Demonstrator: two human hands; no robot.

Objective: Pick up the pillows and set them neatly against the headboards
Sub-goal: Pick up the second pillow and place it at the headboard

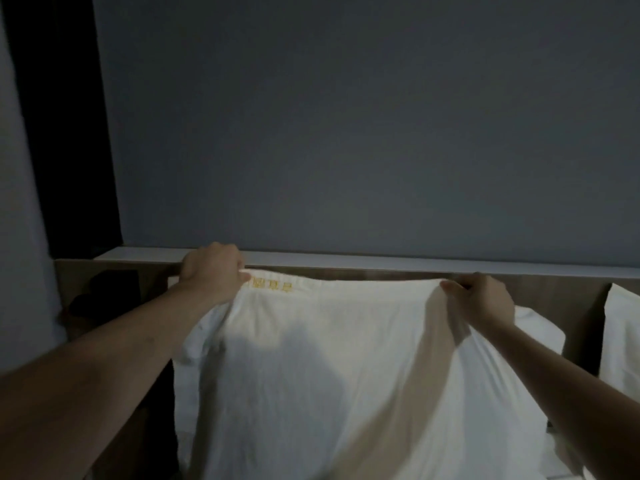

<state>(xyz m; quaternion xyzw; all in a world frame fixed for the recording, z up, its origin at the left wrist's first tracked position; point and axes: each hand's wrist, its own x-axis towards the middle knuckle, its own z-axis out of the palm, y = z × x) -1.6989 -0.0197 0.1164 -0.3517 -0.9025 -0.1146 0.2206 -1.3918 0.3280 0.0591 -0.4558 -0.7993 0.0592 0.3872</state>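
A large white pillow (325, 368) with yellow stitched lettering near its top edge is held upright in front of the wooden headboard (561, 296). My left hand (214, 268) grips its upper left corner. At the upper right corner, my right hand (485, 296) pinches the fabric. Behind it, a second white pillow (540, 327) leans on the headboard, mostly hidden. Another white pillow (620, 341) stands at the far right edge, cut off by the frame.
A pale ledge (381, 262) runs along the top of the headboard under a grey wall (346, 116). Dark objects (104, 292) sit in a shadowed corner at left beside a dark curtain (65, 133). The room is dim.
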